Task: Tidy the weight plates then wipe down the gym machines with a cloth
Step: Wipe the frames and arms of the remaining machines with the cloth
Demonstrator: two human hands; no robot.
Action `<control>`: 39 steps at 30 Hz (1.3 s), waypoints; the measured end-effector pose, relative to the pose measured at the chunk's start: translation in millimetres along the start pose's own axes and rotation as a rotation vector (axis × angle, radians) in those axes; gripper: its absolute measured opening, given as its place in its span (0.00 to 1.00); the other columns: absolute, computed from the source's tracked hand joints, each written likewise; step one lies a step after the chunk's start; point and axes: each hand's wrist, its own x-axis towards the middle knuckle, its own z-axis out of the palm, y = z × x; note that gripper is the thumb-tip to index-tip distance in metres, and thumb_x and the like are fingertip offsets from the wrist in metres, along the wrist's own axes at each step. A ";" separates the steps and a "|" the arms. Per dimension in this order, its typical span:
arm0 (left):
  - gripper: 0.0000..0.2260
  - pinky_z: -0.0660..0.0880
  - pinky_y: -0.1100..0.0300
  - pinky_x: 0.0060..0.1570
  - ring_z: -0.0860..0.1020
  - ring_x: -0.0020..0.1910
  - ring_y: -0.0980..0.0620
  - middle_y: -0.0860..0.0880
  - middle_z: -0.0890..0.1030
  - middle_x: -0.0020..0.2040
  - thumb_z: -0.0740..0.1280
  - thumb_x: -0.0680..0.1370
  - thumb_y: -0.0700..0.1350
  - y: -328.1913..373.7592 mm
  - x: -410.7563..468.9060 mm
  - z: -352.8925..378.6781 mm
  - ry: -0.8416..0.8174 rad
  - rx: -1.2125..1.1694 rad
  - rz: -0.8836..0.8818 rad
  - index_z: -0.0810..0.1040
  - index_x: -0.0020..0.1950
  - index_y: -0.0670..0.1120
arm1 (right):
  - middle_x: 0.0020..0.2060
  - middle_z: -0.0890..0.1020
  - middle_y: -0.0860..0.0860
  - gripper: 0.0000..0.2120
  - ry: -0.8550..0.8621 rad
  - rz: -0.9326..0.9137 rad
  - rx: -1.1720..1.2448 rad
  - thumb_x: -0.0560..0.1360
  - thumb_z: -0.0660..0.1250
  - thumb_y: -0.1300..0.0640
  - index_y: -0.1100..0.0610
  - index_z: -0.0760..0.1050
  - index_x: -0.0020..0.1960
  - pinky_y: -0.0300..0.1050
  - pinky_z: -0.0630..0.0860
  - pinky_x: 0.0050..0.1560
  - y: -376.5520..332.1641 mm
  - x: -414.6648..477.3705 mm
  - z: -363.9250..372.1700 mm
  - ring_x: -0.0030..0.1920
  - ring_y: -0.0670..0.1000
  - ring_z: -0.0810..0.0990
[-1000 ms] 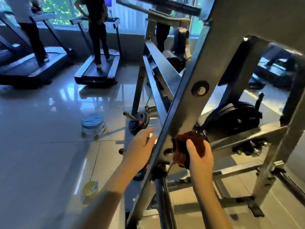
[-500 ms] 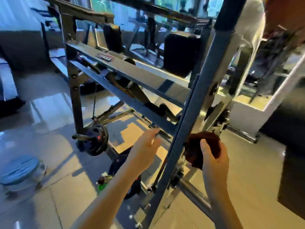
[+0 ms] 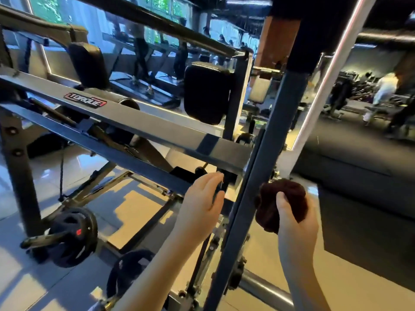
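Cloth (image 3: pixel 283 198) — dark, bunched, clamped between right hand's (image 3: pixel 296 224) thumb and curled fingers, just right of slanted upright (image 3: pixel 258 176); contact unclear. Left hand (image 3: pixel 199 204) raised on upright's other side, fingers relaxed, slightly apart, holding nothing; touch on lower rail (image 3: pixel 134 163) uncertain. Step judged: wiping frame. Next move needs cloth pressed flat, drawn along upright. Farther off — weight plates (image 3: pixel 74 234) on low pegs, branded crossbeam (image 3: pixel 134 122).

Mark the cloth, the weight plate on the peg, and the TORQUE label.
cloth (image 3: pixel 285 189), head view, upper part of the wad
weight plate (image 3: pixel 84 242), head view, face beside the hub
TORQUE label (image 3: pixel 85 100), head view, middle of the lettering
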 end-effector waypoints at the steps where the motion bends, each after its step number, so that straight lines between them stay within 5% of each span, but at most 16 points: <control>1: 0.19 0.62 0.57 0.72 0.63 0.69 0.62 0.51 0.69 0.71 0.57 0.82 0.47 -2.9 6.5 -0.7 0.004 0.008 0.060 0.67 0.73 0.47 | 0.48 0.78 0.45 0.10 0.029 -0.031 0.002 0.78 0.66 0.58 0.47 0.73 0.57 0.45 0.81 0.48 -3.2 0.3 4.5 0.48 0.41 0.79; 4: 0.22 0.59 0.52 0.72 0.61 0.73 0.54 0.50 0.68 0.72 0.53 0.80 0.51 -15.7 27.1 -6.9 0.016 0.078 0.255 0.68 0.72 0.46 | 0.45 0.78 0.43 0.10 0.129 -0.148 -0.015 0.78 0.66 0.59 0.44 0.73 0.51 0.28 0.75 0.39 -13.5 -2.0 22.9 0.42 0.32 0.78; 10: 0.23 0.38 0.60 0.75 0.52 0.77 0.53 0.49 0.64 0.76 0.55 0.80 0.50 -46.3 74.4 -19.7 -0.046 0.167 0.409 0.66 0.74 0.45 | 0.49 0.76 0.38 0.17 0.379 -0.426 -0.193 0.74 0.67 0.51 0.49 0.71 0.61 0.25 0.73 0.46 -42.0 1.4 68.8 0.49 0.31 0.76; 12: 0.23 0.43 0.54 0.75 0.56 0.75 0.49 0.46 0.68 0.73 0.59 0.78 0.48 -59.2 83.2 -17.7 -0.089 0.194 0.461 0.69 0.72 0.44 | 0.50 0.75 0.37 0.18 0.440 -0.488 -0.255 0.74 0.66 0.50 0.49 0.70 0.62 0.24 0.72 0.48 -48.2 4.8 78.6 0.50 0.29 0.75; 18: 0.29 0.54 0.43 0.73 0.60 0.75 0.45 0.44 0.67 0.74 0.73 0.73 0.44 -73.8 83.6 -14.6 -0.072 0.181 0.570 0.69 0.72 0.42 | 0.53 0.73 0.29 0.17 0.529 -0.628 -0.512 0.76 0.66 0.49 0.48 0.72 0.64 0.45 0.76 0.61 -65.0 19.9 89.4 0.55 0.34 0.74; 21: 0.29 0.57 0.39 0.70 0.63 0.74 0.43 0.43 0.69 0.73 0.73 0.72 0.44 -75.4 84.6 -11.2 -0.028 0.192 0.596 0.69 0.71 0.42 | 0.59 0.78 0.52 0.20 0.618 -0.954 -0.797 0.77 0.67 0.56 0.59 0.71 0.67 0.40 0.70 0.63 -75.3 45.7 94.1 0.61 0.49 0.74; 23: 0.27 0.55 0.41 0.73 0.62 0.74 0.43 0.43 0.68 0.73 0.70 0.74 0.45 -76.2 82.8 -9.0 -0.011 0.187 0.600 0.68 0.71 0.43 | 0.63 0.76 0.62 0.24 0.534 -1.045 -1.111 0.74 0.69 0.59 0.58 0.69 0.68 0.48 0.68 0.66 -72.3 64.6 95.5 0.65 0.59 0.71; 26: 0.31 0.52 0.44 0.73 0.60 0.75 0.44 0.45 0.66 0.74 0.74 0.72 0.46 -77.7 84.7 -6.0 -0.035 0.196 0.599 0.67 0.72 0.44 | 0.70 0.71 0.60 0.28 0.329 -1.026 -1.544 0.69 0.75 0.59 0.59 0.73 0.68 0.58 0.59 0.72 -53.5 81.2 90.4 0.73 0.60 0.63; 35: 0.24 0.61 0.40 0.70 0.66 0.73 0.43 0.45 0.71 0.71 0.68 0.74 0.49 -78.3 89.0 -6.5 0.016 0.241 0.619 0.74 0.69 0.44 | 0.66 0.76 0.61 0.24 0.094 -1.116 -1.848 0.72 0.69 0.49 0.62 0.77 0.63 0.57 0.59 0.73 -79.8 87.7 82.4 0.71 0.60 0.69; 39: 0.26 0.60 0.41 0.69 0.69 0.71 0.43 0.45 0.73 0.70 0.74 0.72 0.47 -74.1 95.9 -11.0 0.036 0.250 0.663 0.75 0.68 0.43 | 0.63 0.78 0.61 0.21 0.180 -1.003 -2.069 0.73 0.69 0.49 0.63 0.79 0.60 0.55 0.55 0.74 -110.7 110.1 110.1 0.68 0.61 0.72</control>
